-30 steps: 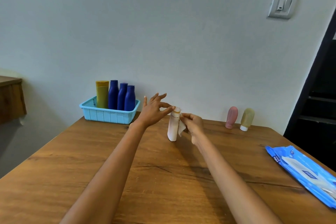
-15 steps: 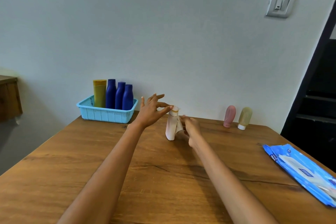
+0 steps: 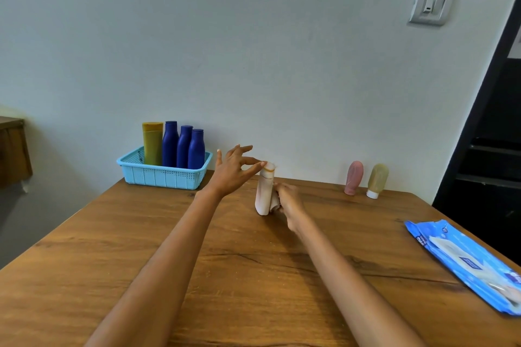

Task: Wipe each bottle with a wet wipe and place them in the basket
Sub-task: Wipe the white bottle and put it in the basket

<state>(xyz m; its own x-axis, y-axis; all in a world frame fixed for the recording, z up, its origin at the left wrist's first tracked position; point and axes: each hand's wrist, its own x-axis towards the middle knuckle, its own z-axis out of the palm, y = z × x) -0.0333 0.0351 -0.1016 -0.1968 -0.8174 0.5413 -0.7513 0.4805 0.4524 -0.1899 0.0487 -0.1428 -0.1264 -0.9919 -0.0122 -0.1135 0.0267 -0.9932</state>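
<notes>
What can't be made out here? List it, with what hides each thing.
Head view only:
- Wet wipe: mostly hidden between the right hand and the pale bottle.
- Pale bottle's label: too small and blurred.
- Lower halves of the three blue bottles and yellow tube: behind the basket wall.
- Wipes pack: cut off by the right edge.
</notes>
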